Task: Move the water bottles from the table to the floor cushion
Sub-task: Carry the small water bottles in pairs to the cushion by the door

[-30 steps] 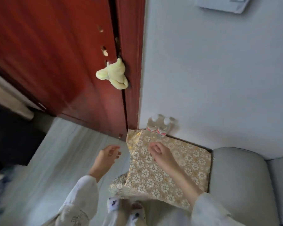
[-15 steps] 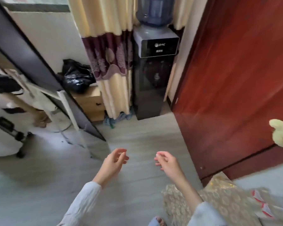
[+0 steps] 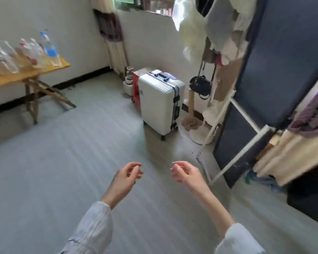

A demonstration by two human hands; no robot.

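Both hands, left (image 3: 126, 177) and right (image 3: 186, 174), hang loosely curled and hold nothing. Water bottles (image 3: 26, 52) crowd the wooden desk (image 3: 13, 75) well apart. Likely a fetch step: next, approach and grip one.

Left hand (image 3: 126, 177), right hand (image 3: 184, 173) loosely curled, empty; blurred bottles (image 3: 28, 52), seemingly upright, on table (image 3: 11, 76) far left.

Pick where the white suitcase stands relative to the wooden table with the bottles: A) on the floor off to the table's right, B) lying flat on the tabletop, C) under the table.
A: the white suitcase stands upright on the floor, well right of the wooden table holding the bottles.
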